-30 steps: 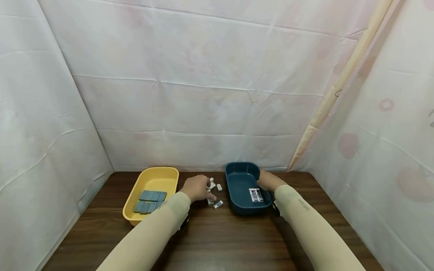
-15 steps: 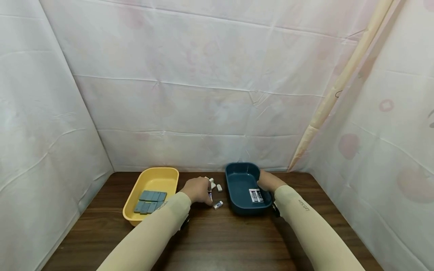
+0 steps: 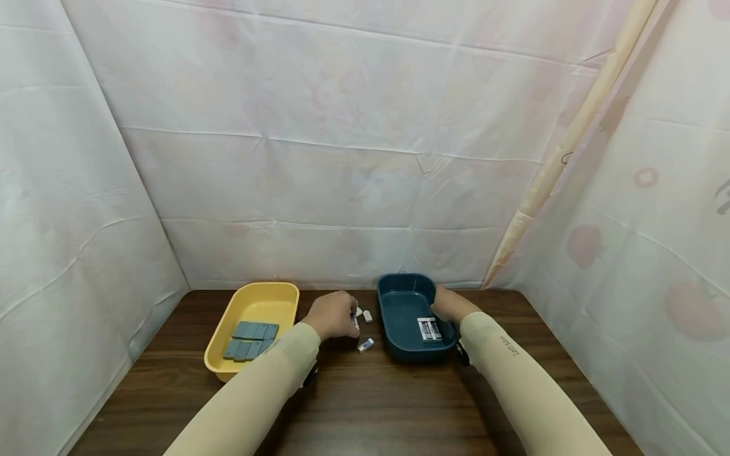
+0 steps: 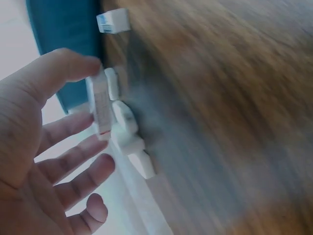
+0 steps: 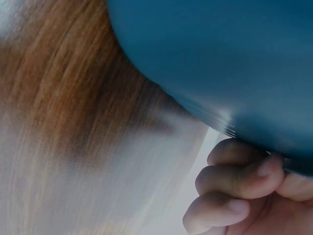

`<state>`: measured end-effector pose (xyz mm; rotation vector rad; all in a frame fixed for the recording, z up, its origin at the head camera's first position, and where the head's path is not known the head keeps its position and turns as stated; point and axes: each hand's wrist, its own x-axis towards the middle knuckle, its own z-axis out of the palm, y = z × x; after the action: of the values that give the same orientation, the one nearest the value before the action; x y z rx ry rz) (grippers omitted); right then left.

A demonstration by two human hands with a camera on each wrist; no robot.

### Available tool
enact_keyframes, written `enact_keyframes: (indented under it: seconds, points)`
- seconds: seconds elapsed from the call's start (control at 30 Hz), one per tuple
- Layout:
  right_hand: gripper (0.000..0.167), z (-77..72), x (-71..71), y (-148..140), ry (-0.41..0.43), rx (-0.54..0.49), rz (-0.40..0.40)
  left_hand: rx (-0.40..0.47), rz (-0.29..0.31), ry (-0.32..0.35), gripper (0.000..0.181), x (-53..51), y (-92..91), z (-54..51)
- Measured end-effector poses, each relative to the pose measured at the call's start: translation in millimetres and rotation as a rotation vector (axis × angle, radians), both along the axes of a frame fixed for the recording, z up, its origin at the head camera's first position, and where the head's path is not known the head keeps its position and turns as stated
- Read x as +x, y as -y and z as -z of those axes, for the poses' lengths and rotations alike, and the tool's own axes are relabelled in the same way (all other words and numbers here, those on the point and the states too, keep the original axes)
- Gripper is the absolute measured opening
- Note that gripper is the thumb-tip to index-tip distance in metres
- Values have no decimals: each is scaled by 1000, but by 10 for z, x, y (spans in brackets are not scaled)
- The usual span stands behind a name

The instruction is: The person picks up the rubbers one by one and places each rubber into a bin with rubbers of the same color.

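Observation:
My left hand (image 3: pixel 332 316) pinches a white eraser with a printed sleeve (image 4: pixel 101 107) between thumb and fingertips, over the dark wood table. Several bare white erasers (image 4: pixel 125 117) lie close behind it in the left wrist view. Another sleeved eraser (image 3: pixel 365 345) lies apart, nearer the blue tub. My right hand (image 3: pixel 452 306) holds the right rim of the blue tub (image 3: pixel 393 303); its fingers (image 5: pixel 239 178) curl against the outside in the right wrist view. Inside the tub, a few sleeved erasers (image 3: pixel 429 329) lie side by side.
To the left stands a yellow tub (image 3: pixel 266 308) with several grey-blue flat blocks (image 3: pixel 248 340) laid in two rows. Pale patterned cloth (image 3: pixel 342 158) hangs behind and at both sides of the table (image 3: pixel 393 405).
The left thumb and fingers, spread over the erasers a second ago, have come together on one sleeved eraser. My right hand keeps its place on the blue tub.

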<state>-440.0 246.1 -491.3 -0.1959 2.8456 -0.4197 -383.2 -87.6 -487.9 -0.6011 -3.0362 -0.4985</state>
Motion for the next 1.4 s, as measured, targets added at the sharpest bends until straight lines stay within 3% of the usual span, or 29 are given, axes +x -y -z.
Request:
enact_keyframes:
  seconds: [0.1, 0.23, 0.5, 0.67, 0.93, 1.17, 1.4]
  points:
    - [57, -9, 13, -7, -2, -14, -2, 41, -27, -43, 45, 2, -52, -62]
    - [56, -21, 32, -14, -7, -17, -12, 111, -49, -84, 46, 23, -164, -137]
    - [59, -53, 65, -12, -5, -30, -22, 189, -10, -137, 50, 78, -528, -177]
    - [60, -3, 26, -8, 0, -12, 1, 147, 42, -126, 51, 94, -789, -160]
    - [59, -15, 29, -8, 2, 13, 52, -45, 135, -195, 32, 91, -1151, -114]
    - [63, -38, 29, 13, 12, 67, 44, -113, 170, -193, 47, 63, -1324, -32]
    - [66, -39, 47, 13, 14, 50, 54, -154, 180, -197, 38, 89, -1428, 21]
